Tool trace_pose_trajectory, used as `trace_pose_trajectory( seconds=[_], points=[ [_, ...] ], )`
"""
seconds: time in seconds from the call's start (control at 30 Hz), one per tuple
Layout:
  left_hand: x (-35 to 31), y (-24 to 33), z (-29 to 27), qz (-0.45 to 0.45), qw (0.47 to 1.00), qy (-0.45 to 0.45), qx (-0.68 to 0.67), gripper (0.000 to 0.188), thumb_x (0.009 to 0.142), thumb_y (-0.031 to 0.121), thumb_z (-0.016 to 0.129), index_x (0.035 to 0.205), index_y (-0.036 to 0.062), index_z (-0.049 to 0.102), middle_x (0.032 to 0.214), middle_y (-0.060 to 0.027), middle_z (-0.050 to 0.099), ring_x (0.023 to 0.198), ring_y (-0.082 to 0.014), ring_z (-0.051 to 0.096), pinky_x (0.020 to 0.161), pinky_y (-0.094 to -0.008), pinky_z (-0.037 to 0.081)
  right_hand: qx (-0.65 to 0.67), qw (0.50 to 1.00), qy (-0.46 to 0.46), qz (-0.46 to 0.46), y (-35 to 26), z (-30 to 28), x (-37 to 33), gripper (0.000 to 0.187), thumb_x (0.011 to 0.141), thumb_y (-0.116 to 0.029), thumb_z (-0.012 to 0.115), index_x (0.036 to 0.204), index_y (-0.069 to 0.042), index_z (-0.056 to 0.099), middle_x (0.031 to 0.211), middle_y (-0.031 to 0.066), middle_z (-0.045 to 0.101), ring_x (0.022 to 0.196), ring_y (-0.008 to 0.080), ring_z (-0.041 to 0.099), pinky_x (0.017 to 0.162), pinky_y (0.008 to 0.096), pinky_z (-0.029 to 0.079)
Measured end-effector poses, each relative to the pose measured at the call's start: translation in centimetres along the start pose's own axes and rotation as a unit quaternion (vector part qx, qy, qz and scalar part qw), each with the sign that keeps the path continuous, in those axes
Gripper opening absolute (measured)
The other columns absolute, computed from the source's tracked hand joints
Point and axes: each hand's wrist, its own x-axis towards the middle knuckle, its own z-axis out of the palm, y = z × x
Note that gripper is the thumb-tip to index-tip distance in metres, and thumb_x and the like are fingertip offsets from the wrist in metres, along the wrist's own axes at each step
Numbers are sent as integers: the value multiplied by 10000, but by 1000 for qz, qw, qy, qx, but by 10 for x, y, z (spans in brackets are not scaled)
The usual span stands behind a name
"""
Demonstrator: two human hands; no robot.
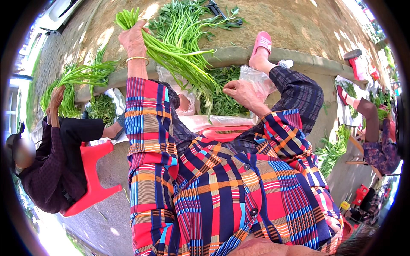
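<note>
My left hand (133, 39), with a gold bangle at the wrist, is closed round a bunch of long green-stemmed leafy vegetables (168, 49). The cut stem ends stick up above the fist, and the stems slant down to the right. My right hand (244, 94) is close beside the hanging ends, its fingers curled together in a pinch; whether anything is between them is hidden. Below both hands, a heap of loose green leaves (228, 81) lies on clear plastic sheeting (200, 123) between my legs.
A pile of the same greens (183, 25) lies beyond the kerb (294, 57), with a black tool (217, 8) beside it. At left, a person on a red stool (92, 170) handles similar greens. Another seated person is at far right, near more greens (335, 149).
</note>
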Motion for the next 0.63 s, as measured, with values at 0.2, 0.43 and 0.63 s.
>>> trace_pose_trajectory(
  seconds=[0.2, 0.43, 0.63],
  points=[
    [-4, 4, 6, -6, 1000, -6, 1, 153, 612, 23, 671, 669, -59, 554, 524, -110, 546, 399, -168, 516, 377, -260, 412, 79, 996, -24, 31, 10, 31, 20, 265, 683, -277, 629, 779, -31, 655, 632, 125, 612, 592, 236, 602, 602, 334, 476],
    [-4, 2, 11, -3, 1000, -16, 9, 151, 615, 24, 662, 674, -69, 559, 527, -109, 550, 401, -164, 518, 386, -253, 424, 135, 979, -95, 123, 6, 40, 32, 355, 730, -219, 648, 980, 25, 591, 619, 91, 597, 394, 153, 540, 365, 273, 427],
    [-5, 1, 11, 8, 1000, -24, 15, 156, 628, 37, 658, 704, -68, 572, 544, -118, 564, 411, -170, 532, 394, -279, 443, 432, 861, -150, 220, 17, 45, 35, 731, 757, -181, 618, 1329, -26, 190, 862, 145, 625, 469, 206, 589, 320, 275, 429]
  ],
)
